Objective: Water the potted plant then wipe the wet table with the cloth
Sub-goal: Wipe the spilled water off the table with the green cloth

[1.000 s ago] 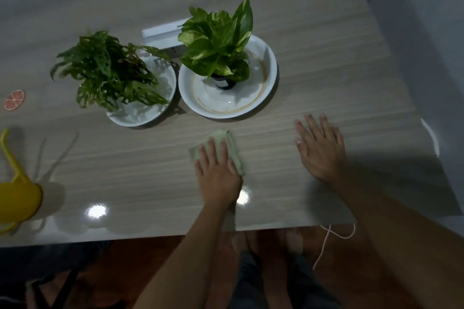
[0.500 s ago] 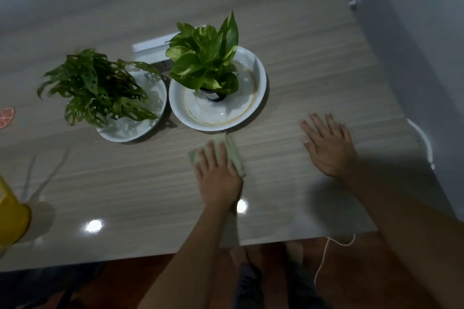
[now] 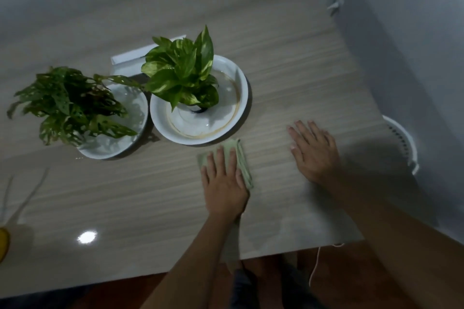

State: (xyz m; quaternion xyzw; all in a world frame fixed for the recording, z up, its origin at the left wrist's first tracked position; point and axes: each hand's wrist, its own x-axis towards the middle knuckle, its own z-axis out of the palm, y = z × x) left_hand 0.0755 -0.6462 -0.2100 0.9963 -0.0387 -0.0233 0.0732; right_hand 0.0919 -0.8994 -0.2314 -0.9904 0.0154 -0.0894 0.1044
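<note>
We take the large white plate (image 3: 236, 118) as landmark. Left of it, a holey-leaved plant (image 3: 67, 103) stands on a smaller plate (image 3: 110, 148). On the landmark plate stands the potted plant (image 3: 183, 70), with broad, glossy, yellow-flecked leaves. Just in front of the plate, our left hand (image 3: 223, 183) lies spread flat on the folded green cloth (image 3: 242, 160). We judge the cloth soft, light and limp: press it with the palm, do not pinch. Right of the plate, our right hand (image 3: 313, 150) rests spread on the smooth wood-grain surface (image 3: 288, 78).
</note>
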